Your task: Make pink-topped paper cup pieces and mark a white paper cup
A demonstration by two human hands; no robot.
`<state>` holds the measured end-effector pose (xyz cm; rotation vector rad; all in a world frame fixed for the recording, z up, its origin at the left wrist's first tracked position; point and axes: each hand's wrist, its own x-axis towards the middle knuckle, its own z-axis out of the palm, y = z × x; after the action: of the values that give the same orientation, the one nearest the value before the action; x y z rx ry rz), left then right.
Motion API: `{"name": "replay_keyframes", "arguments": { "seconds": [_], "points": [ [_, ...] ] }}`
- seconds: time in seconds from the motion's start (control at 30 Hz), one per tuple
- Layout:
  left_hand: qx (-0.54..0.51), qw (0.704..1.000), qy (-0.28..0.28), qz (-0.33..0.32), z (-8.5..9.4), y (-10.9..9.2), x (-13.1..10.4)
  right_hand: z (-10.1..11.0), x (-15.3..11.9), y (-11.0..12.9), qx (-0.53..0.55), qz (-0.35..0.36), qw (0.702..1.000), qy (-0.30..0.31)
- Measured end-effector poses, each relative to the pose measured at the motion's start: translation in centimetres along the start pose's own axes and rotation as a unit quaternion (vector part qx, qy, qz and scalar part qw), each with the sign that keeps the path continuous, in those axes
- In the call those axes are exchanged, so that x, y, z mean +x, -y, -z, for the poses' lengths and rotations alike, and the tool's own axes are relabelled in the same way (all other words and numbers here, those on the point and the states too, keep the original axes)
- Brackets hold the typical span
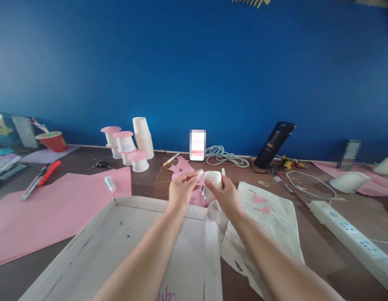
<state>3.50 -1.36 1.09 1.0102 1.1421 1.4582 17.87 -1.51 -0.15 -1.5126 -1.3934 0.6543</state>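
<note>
My right hand [223, 190] is wrapped round a small white paper cup [213, 182], held above pink paper scraps [198, 200]. Just left of the cup, the thumb and fingertips of my left hand [185, 186] are pinched on a small whitish piece [200, 174], too small to name. Pink paper discs sit on white cups [139, 163] standing at the back left. Beside them rises a stack of white cups [144, 140].
A white cardboard tray [118, 246] lies in front, with pink sheets [56, 209] and a red cutter [49, 173] leftward. Rightward are a printed sheet [275, 209], a black flask [274, 144] and a power strip [347, 228]. A phone [197, 146] stands by the blue wall.
</note>
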Motion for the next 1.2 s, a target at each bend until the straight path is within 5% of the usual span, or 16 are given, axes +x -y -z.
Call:
{"name": "replay_keyframes", "arguments": {
  "seconds": [0.13,0.37,0.6,0.83,1.2],
  "points": [
    [-0.198,0.968,0.015,0.153,0.6,-0.2,0.9,-0.1,-0.5,0.4,0.002,0.034,0.999,0.010],
    [-0.184,0.969,0.043,0.159,0.5,0.1,0.7,-0.3,-0.9,0.6,0.002,0.054,0.998,0.011],
    [0.085,0.996,0.005,-0.028,0.4,-0.3,0.3,-0.5,-1.1,0.6,-0.008,0.062,0.998,-0.001],
    [0.279,0.910,0.014,-0.308,1.0,0.8,0.1,-0.3,-0.9,0.4,-0.002,0.057,0.998,0.008],
    [0.382,0.844,0.085,-0.367,1.7,0.8,0.7,-0.3,-0.6,0.1,-0.017,0.033,0.999,0.009]
  ]
}}
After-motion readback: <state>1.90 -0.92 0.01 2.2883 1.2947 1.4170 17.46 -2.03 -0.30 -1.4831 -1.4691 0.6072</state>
